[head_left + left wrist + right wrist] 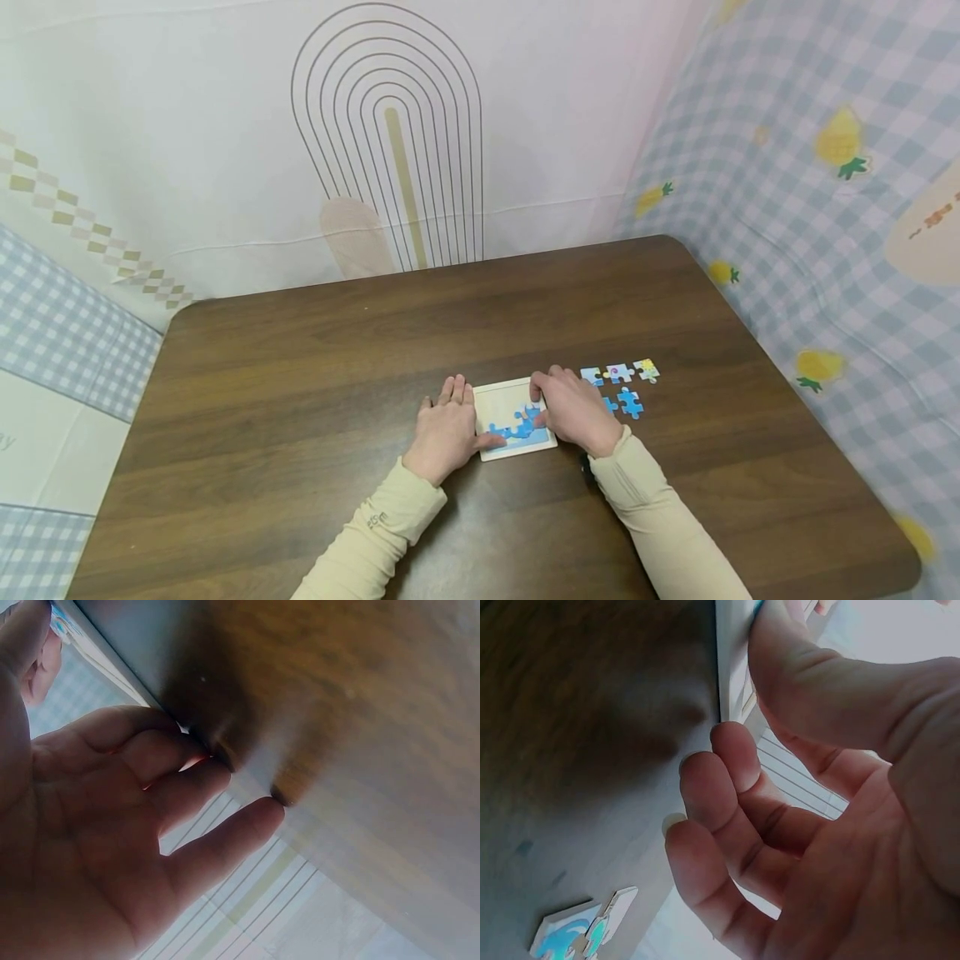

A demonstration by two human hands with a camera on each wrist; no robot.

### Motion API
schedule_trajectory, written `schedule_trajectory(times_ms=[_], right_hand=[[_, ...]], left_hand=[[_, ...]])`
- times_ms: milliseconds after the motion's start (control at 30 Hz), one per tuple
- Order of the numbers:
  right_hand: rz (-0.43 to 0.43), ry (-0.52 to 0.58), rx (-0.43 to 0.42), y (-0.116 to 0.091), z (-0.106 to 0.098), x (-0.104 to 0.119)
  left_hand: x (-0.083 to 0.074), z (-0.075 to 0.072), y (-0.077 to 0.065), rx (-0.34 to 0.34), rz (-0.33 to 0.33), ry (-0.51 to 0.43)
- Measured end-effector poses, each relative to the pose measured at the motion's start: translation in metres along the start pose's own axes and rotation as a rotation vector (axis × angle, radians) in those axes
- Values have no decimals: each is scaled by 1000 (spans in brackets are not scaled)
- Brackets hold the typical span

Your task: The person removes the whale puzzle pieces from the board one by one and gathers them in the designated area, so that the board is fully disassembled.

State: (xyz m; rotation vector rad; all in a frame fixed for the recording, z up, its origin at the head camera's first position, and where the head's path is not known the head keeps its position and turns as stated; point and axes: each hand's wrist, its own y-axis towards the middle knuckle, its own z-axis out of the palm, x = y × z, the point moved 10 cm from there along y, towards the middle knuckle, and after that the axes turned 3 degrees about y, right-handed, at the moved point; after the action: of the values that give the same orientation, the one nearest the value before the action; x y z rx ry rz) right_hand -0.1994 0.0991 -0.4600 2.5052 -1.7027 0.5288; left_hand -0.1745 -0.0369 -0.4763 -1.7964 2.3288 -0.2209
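A shallow pale puzzle tray [517,388] lies on the table between the two hands. Joined blue jigsaw pieces [517,430] cover part of its lower half. My left hand [444,429] lies at the tray's left side, its fingers fairly straight on the tabletop and its thumb reaching over the lower left pieces. From the right, my right hand [576,407] leans over the tray edge. Its thumb touches the pieces at the right and its index finger is at the upper right corner; in the right wrist view the other bent fingertips [709,791] rest beside the tray wall.
Several loose jigsaw pieces [618,373] lie right of the tray, some partly hidden by the right hand. The brown wooden table [315,375] meets a patterned cloth [555,125] at the back and a checked cloth [795,208] at the right.
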Motion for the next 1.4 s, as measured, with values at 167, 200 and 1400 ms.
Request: schedule_trajectory(times_ms=[167, 200, 1400], right_hand=[[6, 10, 0, 1, 0, -1], [5, 13, -4, 1, -1, 0], [16, 176, 40, -9, 10, 0]], left_hand=[[0, 0, 1, -6, 0, -5], [0, 0, 1, -8, 0, -8], [0, 1, -1, 4, 3, -22]])
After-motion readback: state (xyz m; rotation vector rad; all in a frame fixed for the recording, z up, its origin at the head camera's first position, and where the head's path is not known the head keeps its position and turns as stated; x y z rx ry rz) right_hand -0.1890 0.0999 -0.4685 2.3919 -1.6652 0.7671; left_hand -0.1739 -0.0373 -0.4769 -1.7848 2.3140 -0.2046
